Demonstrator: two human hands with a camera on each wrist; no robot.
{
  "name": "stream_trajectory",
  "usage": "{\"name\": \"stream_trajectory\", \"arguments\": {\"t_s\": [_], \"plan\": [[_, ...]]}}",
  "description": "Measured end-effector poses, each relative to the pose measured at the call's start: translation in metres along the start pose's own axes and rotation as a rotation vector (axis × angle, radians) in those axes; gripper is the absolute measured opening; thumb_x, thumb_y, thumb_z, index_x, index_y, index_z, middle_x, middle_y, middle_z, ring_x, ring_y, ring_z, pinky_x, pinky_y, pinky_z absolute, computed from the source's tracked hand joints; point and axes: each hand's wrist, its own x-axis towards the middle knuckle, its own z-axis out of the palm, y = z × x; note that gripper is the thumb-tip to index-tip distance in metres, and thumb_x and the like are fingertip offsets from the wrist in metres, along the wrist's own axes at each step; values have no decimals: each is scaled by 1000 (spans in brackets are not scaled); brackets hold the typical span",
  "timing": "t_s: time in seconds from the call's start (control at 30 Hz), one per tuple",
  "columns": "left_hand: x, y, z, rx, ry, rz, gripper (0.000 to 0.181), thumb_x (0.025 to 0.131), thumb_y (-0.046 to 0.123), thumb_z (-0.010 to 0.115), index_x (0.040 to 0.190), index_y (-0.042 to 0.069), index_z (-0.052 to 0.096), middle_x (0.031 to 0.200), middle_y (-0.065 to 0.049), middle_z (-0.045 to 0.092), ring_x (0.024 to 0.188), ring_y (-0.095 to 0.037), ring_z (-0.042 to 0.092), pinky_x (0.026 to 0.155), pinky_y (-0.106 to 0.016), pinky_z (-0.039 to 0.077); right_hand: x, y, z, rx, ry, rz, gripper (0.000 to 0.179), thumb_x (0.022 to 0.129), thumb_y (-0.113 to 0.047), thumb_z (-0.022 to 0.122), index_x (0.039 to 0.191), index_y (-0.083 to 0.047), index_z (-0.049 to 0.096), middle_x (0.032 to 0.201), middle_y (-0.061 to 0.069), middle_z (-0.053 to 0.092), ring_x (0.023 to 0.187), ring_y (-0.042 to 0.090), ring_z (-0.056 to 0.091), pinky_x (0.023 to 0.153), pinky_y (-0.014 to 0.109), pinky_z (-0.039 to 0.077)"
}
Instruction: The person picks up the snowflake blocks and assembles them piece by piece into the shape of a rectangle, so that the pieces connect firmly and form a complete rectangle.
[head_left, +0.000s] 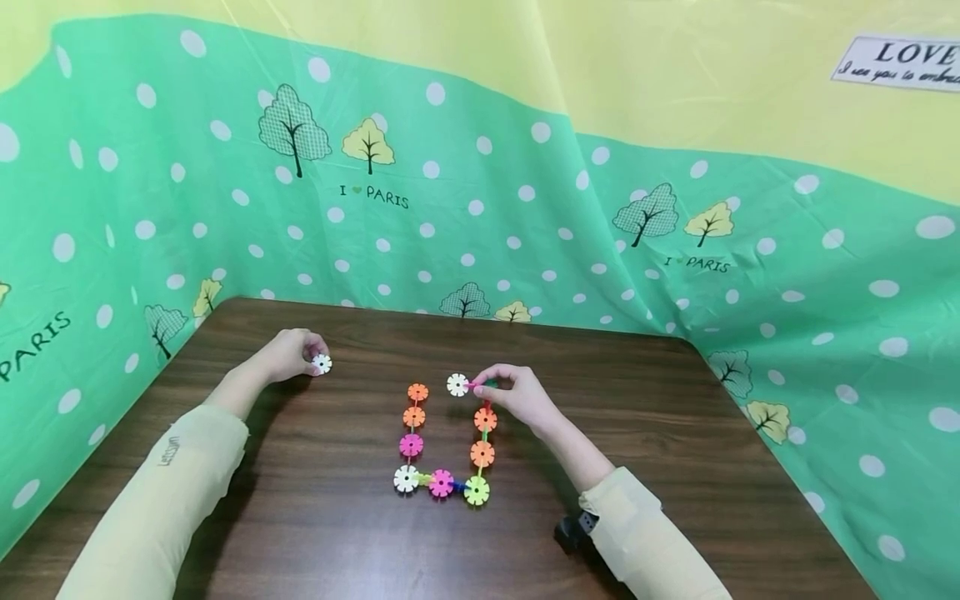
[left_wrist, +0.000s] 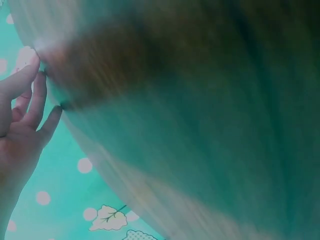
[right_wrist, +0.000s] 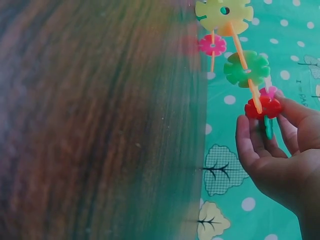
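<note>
My left hand [head_left: 287,355] pinches a small white notched plastic disc [head_left: 322,364] above the table's far left part. In the left wrist view the left hand [left_wrist: 25,115] sits at the edge and the disc is pale and partly covered. A U-shaped chain of interlocking notched discs lies on the table, with an orange disc [head_left: 417,392] topping its left side and a yellow-green disc [head_left: 477,491] at its near right corner. My right hand [head_left: 521,398] holds the chain's far right end, by a red disc [right_wrist: 264,108]. A white disc [head_left: 457,384] points inward from there.
The brown wood-grain table [head_left: 322,517] has green dotted cloth [head_left: 450,167] hanging behind and at its sides. A black object [head_left: 573,532] is at the right sleeve cuff [head_left: 622,504].
</note>
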Motion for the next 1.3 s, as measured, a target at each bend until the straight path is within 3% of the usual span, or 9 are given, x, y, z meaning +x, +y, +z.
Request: {"name": "stream_trajectory", "arguments": {"t_s": [0.17,0.4,0.57,0.67,0.8,0.93,1.03,1.3], "plan": [[1,5,0,-12,11,40,17,72,-1,78,85,5,68,79,-2,65,75,-17,57,71,-35,48,2,0,0,6,-1,-3,10,84,-15,72,94,-11,72,95,18,68,71,22,58,65,42,51],[9,27,-2,-46,34,88,14,81,-1,70,93,6,73,85,-3,71,82,-16,62,75,-35,50,5,-4,-2,-9,-3,-11,11,85,-16,72,95,-12,72,94,11,69,80,45,56,69,50,51],[15,50,-2,-47,87,150,15,85,-1,65,97,4,72,89,-5,71,81,-18,61,72,-35,50,8,-6,-2,-24,-3,-18,15,84,-20,72,97,-11,72,96,13,70,78,42,58,68,49,51],[15,64,-2,-59,118,158,16,86,0,64,99,4,72,90,-7,70,79,-18,58,69,-33,48,9,-7,-3,-29,-10,-24,18,85,-20,72,99,-9,72,97,17,69,76,39,59,66,48,51],[14,80,2,-68,151,168,16,87,1,64,102,4,71,93,-8,70,79,-18,59,69,-33,49,10,-10,-3,-17,-17,-24,17,86,-16,70,100,-6,71,88,14,71,74,37,60,66,48,51],[12,99,5,-102,210,179,15,86,2,65,100,4,71,92,-8,71,82,-19,65,72,-36,53,2,-26,-3,-6,-22,-29,17,87,-11,68,101,-1,70,82,9,71,77,43,59,63,37,53],[9,112,8,-137,258,165,11,85,4,68,96,5,71,87,-7,72,79,-19,67,71,-38,55,-5,-37,-3,-6,-25,-35,18,88,-10,67,103,0,70,85,13,71,78,44,59,59,26,50],[1,138,22,-231,304,133,7,83,13,73,89,11,72,83,-2,72,74,-13,68,70,-34,56,-11,-43,-1,-32,-10,-56,17,87,-9,67,102,-2,72,79,8,70,72,42,55,53,23,42]]}}
